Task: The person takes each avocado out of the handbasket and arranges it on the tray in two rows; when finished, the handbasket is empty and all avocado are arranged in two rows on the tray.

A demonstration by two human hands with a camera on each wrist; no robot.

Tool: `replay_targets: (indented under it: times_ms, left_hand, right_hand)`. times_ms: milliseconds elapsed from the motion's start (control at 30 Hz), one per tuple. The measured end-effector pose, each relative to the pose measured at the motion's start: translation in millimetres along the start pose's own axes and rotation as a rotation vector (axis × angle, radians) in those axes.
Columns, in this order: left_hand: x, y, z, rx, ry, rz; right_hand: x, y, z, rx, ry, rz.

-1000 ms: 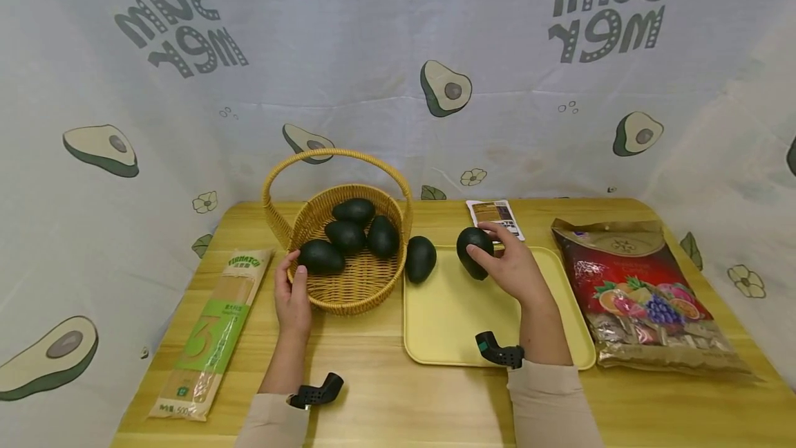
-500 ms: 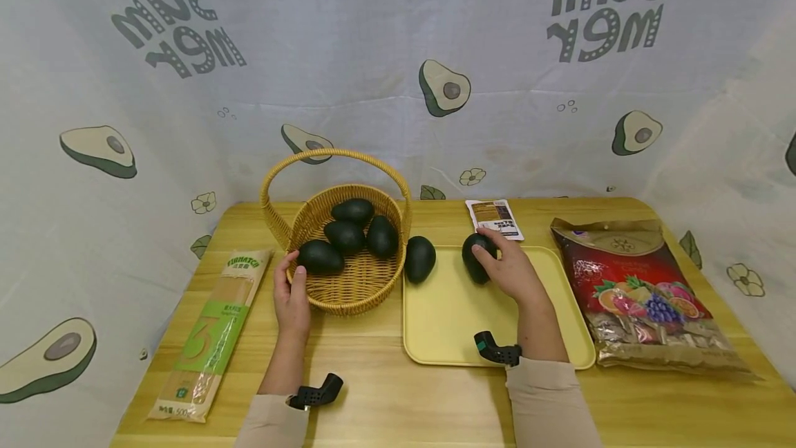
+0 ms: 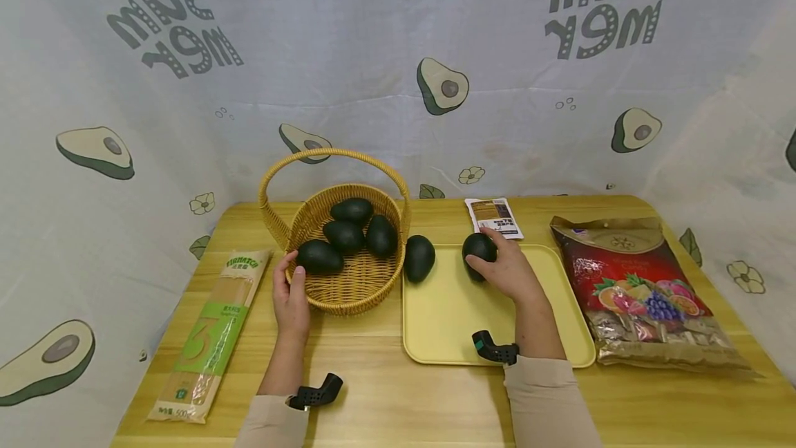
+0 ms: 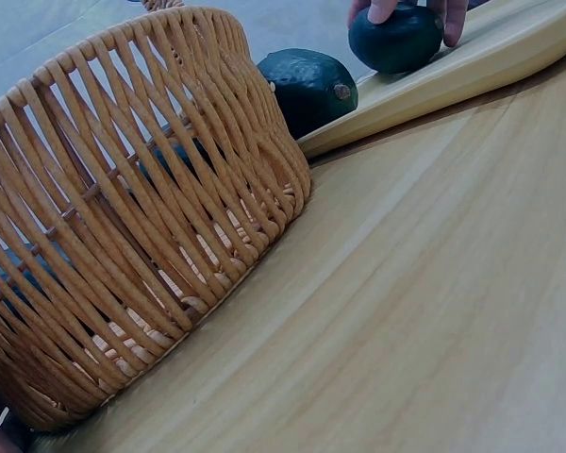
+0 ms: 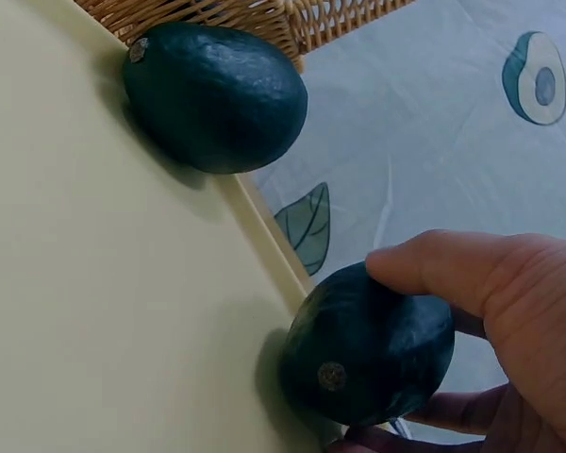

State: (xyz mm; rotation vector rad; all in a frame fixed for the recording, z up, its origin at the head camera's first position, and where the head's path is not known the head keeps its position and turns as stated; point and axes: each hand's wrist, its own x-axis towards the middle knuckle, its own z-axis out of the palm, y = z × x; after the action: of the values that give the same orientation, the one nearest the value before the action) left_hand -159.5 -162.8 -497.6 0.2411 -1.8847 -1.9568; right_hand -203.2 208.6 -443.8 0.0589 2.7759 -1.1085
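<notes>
My right hand (image 3: 506, 269) grips a dark green avocado (image 3: 477, 254) at the far edge of the yellow tray (image 3: 448, 327). In the right wrist view the thumb lies over that avocado (image 5: 363, 354) and the fingers curl beneath its far side. A second avocado (image 3: 419, 258) sits at the tray's far left corner, beside the wicker basket (image 3: 351, 308). My left hand (image 3: 292, 303) holds the basket's left front rim, its fingertips next to an avocado (image 3: 320, 257) inside. Several avocados lie in the basket. The left wrist view shows the basket's woven side (image 4: 141, 198), with the left hand mostly hidden.
A pack of spaghetti (image 3: 211, 337) lies left of the basket. To the right of the tray is a large red and gold bag (image 3: 643, 296) with fruit printed on it. A small white and brown packet (image 3: 495, 216) lies behind the tray. The basket's tall handle (image 3: 336, 152) arches above it.
The right hand has shifted the avocado slightly right and towards me at the tray's far edge, and its thumb has slid lower on the fruit. The left hand stays on the basket rim.
</notes>
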Motion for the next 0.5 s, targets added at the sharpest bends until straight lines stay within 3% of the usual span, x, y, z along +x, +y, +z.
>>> replay_targets:
  times_ms: [500]
  left_hand:
    - [-1.4,-0.1,-1.2,-0.014,-0.014,-0.015]
  right_hand:
    - [-2.5,-1.4,-2.4,0.002,0.053,0.003]
